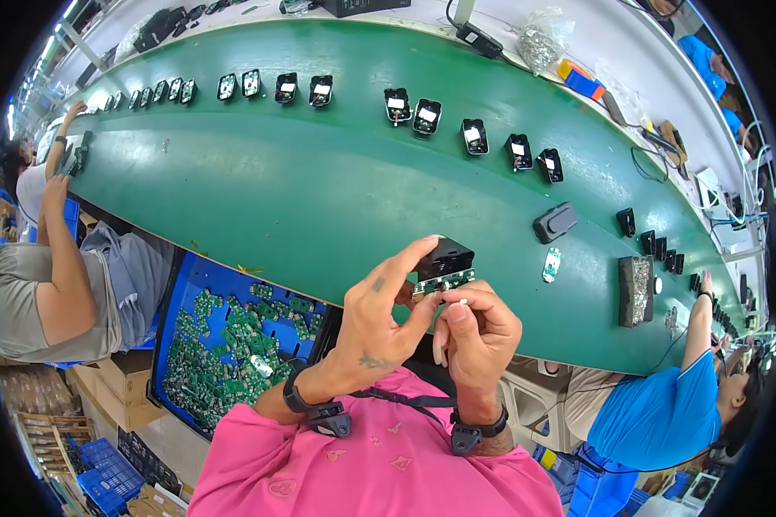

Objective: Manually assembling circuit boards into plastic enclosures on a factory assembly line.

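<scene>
Above the near edge of the green bench (259,189), my left hand (372,323) is closed around a glossy black plastic housing (448,256). A green circuit board (444,283) shows at the housing's near end, by my left thumb. Close beside it, the thumb and fingers of my right hand (481,338) are pinched together. A tiny white piece (463,302), possibly a wire connector, peeks out at those fingertips; its wires cannot be made out. Farther right on the bench lie a closed black case (555,223) and a loose green circuit board (552,265).
Open black housings (427,115) stand in a spaced line along the bench. A blue bin (174,379) full of circuit boards is at my lower left. A dark-sided box (636,293) stands to the right. One co-worker (52,293) sits left, another (655,414) right.
</scene>
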Motion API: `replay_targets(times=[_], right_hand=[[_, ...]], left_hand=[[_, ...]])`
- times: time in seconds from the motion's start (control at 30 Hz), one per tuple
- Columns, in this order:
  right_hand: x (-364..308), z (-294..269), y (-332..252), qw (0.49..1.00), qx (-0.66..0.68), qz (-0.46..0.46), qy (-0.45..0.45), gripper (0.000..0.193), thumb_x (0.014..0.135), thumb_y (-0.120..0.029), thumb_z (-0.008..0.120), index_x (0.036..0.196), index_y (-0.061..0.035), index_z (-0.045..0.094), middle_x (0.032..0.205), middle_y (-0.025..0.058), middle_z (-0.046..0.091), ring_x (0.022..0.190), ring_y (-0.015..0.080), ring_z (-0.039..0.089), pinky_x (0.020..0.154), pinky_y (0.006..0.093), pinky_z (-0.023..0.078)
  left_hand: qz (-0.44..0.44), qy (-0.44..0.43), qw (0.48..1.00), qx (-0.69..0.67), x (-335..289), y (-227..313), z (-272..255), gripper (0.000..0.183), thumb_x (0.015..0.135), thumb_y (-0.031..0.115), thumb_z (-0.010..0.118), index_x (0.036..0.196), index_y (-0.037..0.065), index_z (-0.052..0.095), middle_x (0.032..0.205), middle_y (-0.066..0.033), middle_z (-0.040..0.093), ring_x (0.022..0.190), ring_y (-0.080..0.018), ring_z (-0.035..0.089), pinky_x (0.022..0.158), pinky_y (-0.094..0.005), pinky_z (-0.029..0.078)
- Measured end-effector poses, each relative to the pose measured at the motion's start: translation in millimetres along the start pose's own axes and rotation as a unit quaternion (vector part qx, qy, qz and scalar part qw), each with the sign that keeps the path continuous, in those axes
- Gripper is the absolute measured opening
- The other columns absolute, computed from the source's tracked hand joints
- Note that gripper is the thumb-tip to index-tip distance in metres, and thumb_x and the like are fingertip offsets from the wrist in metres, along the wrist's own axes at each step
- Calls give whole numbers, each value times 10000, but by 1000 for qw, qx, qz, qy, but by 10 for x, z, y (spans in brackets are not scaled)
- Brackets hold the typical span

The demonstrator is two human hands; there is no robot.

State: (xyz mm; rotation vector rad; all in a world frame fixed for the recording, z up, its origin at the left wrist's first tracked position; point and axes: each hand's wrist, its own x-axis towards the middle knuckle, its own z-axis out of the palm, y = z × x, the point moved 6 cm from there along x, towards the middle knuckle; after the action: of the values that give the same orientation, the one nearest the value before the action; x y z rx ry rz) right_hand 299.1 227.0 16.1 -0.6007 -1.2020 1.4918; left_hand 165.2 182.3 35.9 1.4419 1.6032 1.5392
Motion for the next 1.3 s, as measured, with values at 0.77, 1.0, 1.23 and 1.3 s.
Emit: replay_targets(times=[0.77,1.0,1.23,1.3], right_hand=[[-32,45,-65,1000,-10,25,16,108,1006,-59,579,1023,47,598,826,67,597,520,65,483,422,204,349],[-51,41,-145,999,-33,21,36,125,998,-65,590,900,10,614,715,44,591,506,59,477,415,207,332],[72,157,-535,864,-456,-192,-98,70,878,4,674,881,-27,611,685,67,555,525,175,539,476,330,385],[77,195,-592,850,-479,-187,-112,75,869,9,675,886,-29,613,687,69,555,525,198,538,478,335,385]], left_hand=[[132,53,983,114,-61,195,29,556,829,-8,686,1369,21,558,1176,-203,643,943,-363,672,747,-399,573],[89,38,994,56,-55,219,12,577,826,-25,688,1384,22,549,1152,-183,660,892,-298,678,694,-352,577],[77,51,993,73,-23,260,-79,568,797,-33,715,1348,22,584,1096,-139,681,808,-193,677,694,-292,556],[108,54,987,102,-33,298,-83,575,784,-42,716,1342,20,589,1106,-142,682,776,-188,656,675,-290,545]])
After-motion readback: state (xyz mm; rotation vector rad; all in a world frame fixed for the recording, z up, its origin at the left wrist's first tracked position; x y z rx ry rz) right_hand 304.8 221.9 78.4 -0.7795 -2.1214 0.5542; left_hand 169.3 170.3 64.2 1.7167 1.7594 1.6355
